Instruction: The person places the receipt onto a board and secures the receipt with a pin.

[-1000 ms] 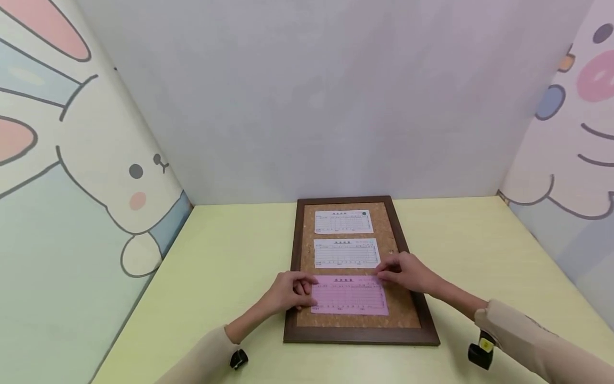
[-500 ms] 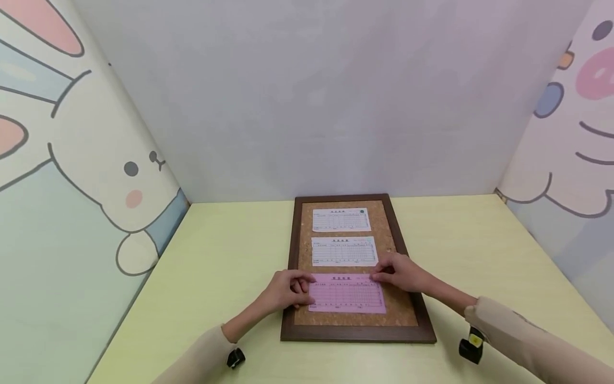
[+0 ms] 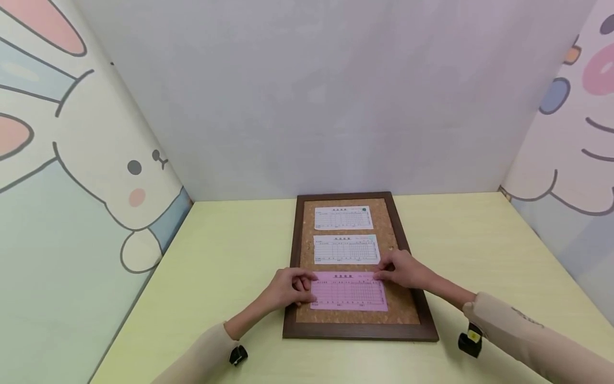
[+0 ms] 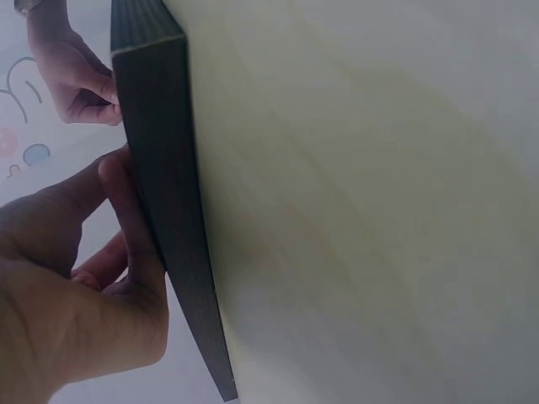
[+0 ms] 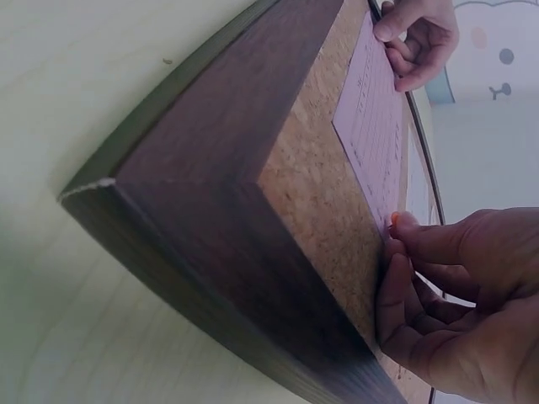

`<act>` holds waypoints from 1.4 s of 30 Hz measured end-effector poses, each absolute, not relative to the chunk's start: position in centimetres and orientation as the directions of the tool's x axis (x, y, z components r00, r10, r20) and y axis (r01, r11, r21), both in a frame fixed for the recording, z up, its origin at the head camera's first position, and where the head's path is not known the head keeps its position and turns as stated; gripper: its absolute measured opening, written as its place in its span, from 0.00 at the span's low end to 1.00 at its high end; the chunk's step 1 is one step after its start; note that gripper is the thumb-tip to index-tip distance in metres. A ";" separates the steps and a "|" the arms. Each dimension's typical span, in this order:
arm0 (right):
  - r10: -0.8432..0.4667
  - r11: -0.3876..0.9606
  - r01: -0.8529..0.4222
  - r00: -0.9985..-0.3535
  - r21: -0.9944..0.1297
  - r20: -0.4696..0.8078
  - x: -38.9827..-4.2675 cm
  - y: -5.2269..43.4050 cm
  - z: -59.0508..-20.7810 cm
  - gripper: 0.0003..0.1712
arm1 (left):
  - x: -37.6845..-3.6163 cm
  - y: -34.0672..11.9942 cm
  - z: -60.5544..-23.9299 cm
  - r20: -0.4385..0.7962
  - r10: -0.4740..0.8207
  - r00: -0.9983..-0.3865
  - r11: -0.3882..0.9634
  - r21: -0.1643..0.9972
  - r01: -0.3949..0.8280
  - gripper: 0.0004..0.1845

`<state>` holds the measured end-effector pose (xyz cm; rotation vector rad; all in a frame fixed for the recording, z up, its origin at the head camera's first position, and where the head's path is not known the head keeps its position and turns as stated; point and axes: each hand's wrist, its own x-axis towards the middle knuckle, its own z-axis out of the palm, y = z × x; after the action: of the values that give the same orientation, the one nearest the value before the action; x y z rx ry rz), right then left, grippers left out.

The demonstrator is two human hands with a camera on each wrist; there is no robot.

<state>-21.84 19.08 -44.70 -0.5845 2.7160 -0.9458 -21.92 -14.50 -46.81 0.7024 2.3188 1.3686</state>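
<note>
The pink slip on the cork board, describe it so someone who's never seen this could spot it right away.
On the yellow-green table lies a dark-framed cork board bearing three printed slips in a column. The pink slip is the nearest one, between the left hand and right hand. The other two slips are white.

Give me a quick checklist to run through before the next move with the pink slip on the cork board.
1. Pink slip lies flat on the cork board: ok.
2. Left hand holds its left edge: ok.
3. Right hand pinches something small and orange, likely a pushpin, at the top right corner: ok.
4. Pink slip clear of the lower white slip: ok.
5. Pin driven fully in: cannot tell.
6. Other corners pinned: cannot tell.
</note>
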 end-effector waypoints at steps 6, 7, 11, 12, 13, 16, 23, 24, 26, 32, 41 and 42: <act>-0.407 0.740 -0.265 -0.908 -0.618 -0.097 -21.9 18.6 -44.1 0.07 | -22.0 -14.4 -46.9 -0.059 0.578 -0.814 0.409 0.884 0.227 0.18; -0.401 0.741 -0.257 -0.910 -0.620 -0.102 -21.9 18.5 -44.0 0.07 | -21.9 -14.4 -46.9 -0.062 0.577 -0.814 0.412 0.883 0.225 0.18; -0.383 0.740 -0.234 -0.917 -0.631 -0.109 -21.7 18.1 -44.2 0.06 | -21.7 -14.5 -47.0 -0.071 0.568 -0.820 0.429 0.876 0.222 0.18; -0.378 0.741 -0.228 -0.919 -0.632 -0.112 -21.7 18.0 -44.2 0.06 | -21.7 -14.6 -47.0 -0.071 0.567 -0.821 0.430 0.875 0.221 0.18; -0.372 0.743 -0.223 -0.921 -0.631 -0.112 -21.6 18.0 -44.2 0.06 | -21.6 -14.6 -47.0 -0.070 0.565 -0.822 0.431 0.875 0.222 0.18; -0.350 0.749 -0.206 -0.930 -0.630 -0.112 -21.5 17.8 -44.1 0.05 | -21.6 -14.6 -47.0 -0.067 0.564 -0.823 0.428 0.876 0.222 0.18; -0.361 0.734 -0.219 -0.928 -0.643 -0.095 -21.5 17.7 -44.2 0.05 | -21.8 -14.4 -46.8 -0.063 0.572 -0.818 0.424 0.877 0.228 0.18; -0.364 0.729 -0.219 -0.926 -0.648 -0.098 -21.6 17.8 -44.3 0.05 | -21.8 -14.4 -46.8 -0.064 0.571 -0.819 0.426 0.875 0.229 0.18; -0.381 0.716 -0.224 -0.919 -0.661 -0.101 -21.8 18.2 -44.4 0.05 | -21.9 -14.3 -46.9 -0.068 0.568 -0.820 0.433 0.872 0.228 0.18; -0.454 0.677 -0.277 -0.886 -0.682 -0.091 -22.1 19.0 -44.6 0.07 | -21.9 -14.3 -46.9 -0.080 0.562 -0.823 0.441 0.871 0.216 0.18; -0.545 0.680 -0.491 -0.835 -0.544 0.072 -21.4 19.5 -44.4 0.05 | -21.7 -14.2 -46.6 -0.076 0.564 -0.822 0.446 0.866 0.226 0.18; -0.544 0.687 -0.499 -0.835 -0.528 0.081 -21.4 19.5 -44.4 0.04 | -21.7 -14.2 -46.6 -0.076 0.564 -0.822 0.446 0.866 0.226 0.17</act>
<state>-21.35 19.54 -44.41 -0.8705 2.8097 -0.8424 -21.69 -14.22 -46.60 0.6709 2.3487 1.3266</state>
